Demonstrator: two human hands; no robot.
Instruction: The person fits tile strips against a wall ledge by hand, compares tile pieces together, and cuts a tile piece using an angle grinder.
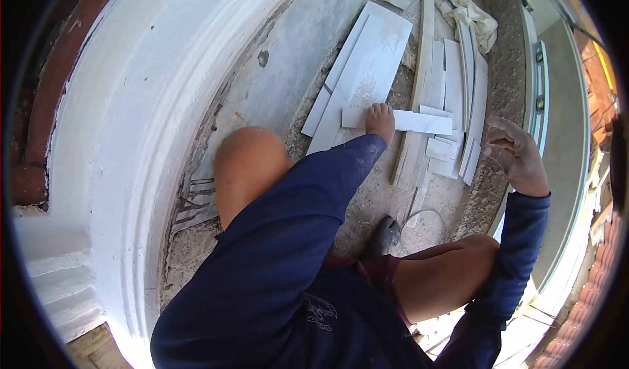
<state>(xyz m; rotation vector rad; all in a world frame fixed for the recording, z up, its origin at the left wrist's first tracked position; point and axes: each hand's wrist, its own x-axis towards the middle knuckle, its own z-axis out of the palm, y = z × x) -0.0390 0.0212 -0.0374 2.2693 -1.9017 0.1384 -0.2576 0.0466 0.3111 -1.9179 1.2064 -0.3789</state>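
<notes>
My left hand (380, 121) is closed over a narrow white tile strip (422, 122), which lies crosswise above the other pieces. Beneath its left end are large white tiles (370, 61), dusty and partly overlapping. My right hand (517, 154) is raised at the right with its fingers loosely curved and apart, and I see nothing in it. Left of that hand lie several cut white tile strips (452, 81) and small tile offcuts (442, 148).
A long wooden board (422, 74) runs between the tile groups. Crumpled cloth or sacking (475, 18) lies at the far end. A teal spirit level (540, 94) stands along the right wall. White moulding (177, 100) borders the left, and a thin wire loop (440, 221) lies near my foot (385, 237).
</notes>
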